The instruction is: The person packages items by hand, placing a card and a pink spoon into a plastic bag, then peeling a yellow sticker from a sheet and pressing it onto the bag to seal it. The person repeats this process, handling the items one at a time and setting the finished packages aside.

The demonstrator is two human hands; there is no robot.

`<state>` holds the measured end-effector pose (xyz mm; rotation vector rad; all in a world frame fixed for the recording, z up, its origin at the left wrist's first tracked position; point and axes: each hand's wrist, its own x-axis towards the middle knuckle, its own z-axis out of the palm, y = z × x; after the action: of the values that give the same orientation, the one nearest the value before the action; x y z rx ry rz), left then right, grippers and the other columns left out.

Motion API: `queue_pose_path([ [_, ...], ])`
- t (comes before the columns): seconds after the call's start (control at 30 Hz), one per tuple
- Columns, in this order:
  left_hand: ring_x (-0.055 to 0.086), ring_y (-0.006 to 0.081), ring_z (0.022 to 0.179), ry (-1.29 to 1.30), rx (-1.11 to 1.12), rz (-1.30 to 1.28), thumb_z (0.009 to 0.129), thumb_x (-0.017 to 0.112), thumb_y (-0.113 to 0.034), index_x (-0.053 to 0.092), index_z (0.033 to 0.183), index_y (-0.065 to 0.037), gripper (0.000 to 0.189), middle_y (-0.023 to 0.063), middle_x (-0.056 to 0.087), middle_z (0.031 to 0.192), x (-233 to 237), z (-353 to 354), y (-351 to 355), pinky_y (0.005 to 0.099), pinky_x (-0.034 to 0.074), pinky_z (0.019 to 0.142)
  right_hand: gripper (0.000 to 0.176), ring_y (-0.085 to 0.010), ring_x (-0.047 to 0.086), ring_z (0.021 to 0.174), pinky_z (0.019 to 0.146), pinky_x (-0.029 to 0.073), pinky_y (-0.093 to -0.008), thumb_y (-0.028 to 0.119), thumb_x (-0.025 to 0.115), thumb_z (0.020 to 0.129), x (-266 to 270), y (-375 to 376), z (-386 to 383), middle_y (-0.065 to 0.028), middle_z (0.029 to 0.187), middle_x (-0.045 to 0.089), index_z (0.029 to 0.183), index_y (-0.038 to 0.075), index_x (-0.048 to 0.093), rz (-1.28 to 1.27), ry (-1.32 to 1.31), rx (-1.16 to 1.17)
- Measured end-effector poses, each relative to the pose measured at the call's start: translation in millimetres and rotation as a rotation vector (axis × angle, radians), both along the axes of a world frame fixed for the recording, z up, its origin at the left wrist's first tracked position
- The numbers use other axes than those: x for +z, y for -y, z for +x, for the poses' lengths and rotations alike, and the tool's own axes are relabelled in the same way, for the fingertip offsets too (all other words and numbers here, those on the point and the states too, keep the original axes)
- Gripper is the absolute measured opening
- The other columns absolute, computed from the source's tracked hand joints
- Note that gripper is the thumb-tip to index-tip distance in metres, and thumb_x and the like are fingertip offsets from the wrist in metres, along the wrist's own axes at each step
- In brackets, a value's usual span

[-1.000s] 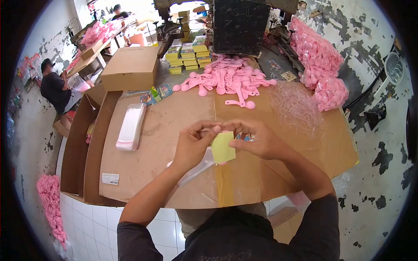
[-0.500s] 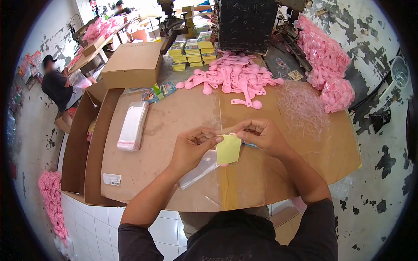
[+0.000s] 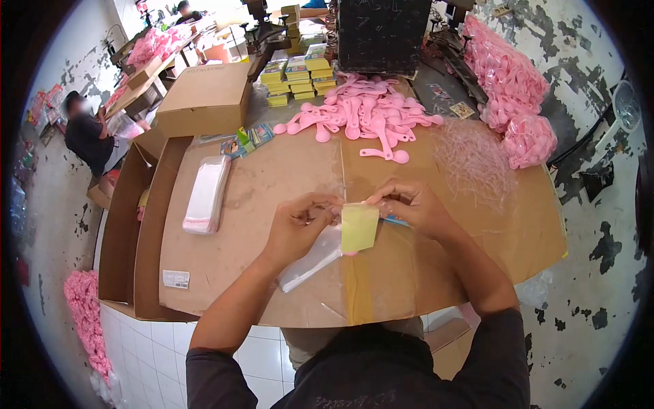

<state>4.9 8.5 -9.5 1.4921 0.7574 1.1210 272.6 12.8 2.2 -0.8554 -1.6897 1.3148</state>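
The left hand (image 3: 300, 228) and the right hand (image 3: 412, 208) meet above the middle of the cardboard-covered tabletop (image 3: 436, 273), nearer its front edge. Each is closed in a pinch on the top edge of a yellow card (image 3: 359, 228), the left at its left corner and the right at its right. A clear bag (image 3: 310, 259) trails from under the left hand towards the front edge. A heap of pink spoons (image 3: 361, 116) lies at the far edge, and a stack of clear bags (image 3: 206, 194) lies near the left edge.
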Motion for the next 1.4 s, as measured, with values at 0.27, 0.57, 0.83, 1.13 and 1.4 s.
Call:
queue_pose_path([
  [0.27,0.070,0.0131,0.093,-0.082,-0.019,-0.011,0.098,0.065,0.001,0.071,0.111,0.004,0.014,0.0085,0.075,0.104,-3,-3,-5,0.0278,0.058,0.081,0.020,-0.0109,0.060,0.087,0.077,0.048,-0.0269,0.007,0.064,0.098,5,1,4,-0.0049,0.100,0.069,0.113,0.001,0.077,0.046,0.109,-0.009],
  [0.57,0.069,0.0096,0.084,-0.070,0.016,-0.140,0.098,0.069,-0.007,0.071,0.108,0.002,0.014,0.0085,0.075,0.099,-2,1,-3,0.0243,0.057,0.072,0.019,-0.0109,0.060,0.086,0.073,0.046,-0.0258,0.011,0.073,0.094,3,4,-2,-0.0027,0.093,0.067,0.110,0.005,0.079,0.169,0.175,-0.040],
  [0.83,0.068,0.0066,0.081,-0.024,0.028,-0.201,0.097,0.073,-0.011,0.068,0.115,0.001,0.023,0.0062,0.076,0.096,-2,1,-6,0.0221,0.056,0.068,0.020,-0.0099,0.062,0.088,0.075,0.048,-0.0252,0.005,0.073,0.093,-7,0,0,-0.0037,0.099,0.067,0.112,0.003,0.077,0.079,0.099,0.010],
  [1.13,0.068,0.0058,0.079,0.014,0.028,-0.170,0.097,0.073,-0.012,0.069,0.115,0.001,0.022,0.0058,0.076,0.096,-3,3,-3,0.0222,0.055,0.066,0.023,-0.0104,0.064,0.096,0.085,0.052,-0.0265,0.001,0.070,0.095,-7,0,1,-0.0049,0.107,0.068,0.117,-0.002,0.071,0.016,0.064,0.043],
  [1.4,0.068,0.0080,0.083,-0.004,0.053,-0.117,0.098,0.072,-0.012,0.068,0.116,0.001,0.023,0.0067,0.076,0.098,-1,3,-2,0.0235,0.055,0.069,0.049,-0.0118,0.065,0.100,0.088,0.052,-0.0293,0.001,0.070,0.095,0,14,-14,-0.0054,0.111,0.067,0.140,0.000,0.051,-0.103,-0.008,0.120],
])
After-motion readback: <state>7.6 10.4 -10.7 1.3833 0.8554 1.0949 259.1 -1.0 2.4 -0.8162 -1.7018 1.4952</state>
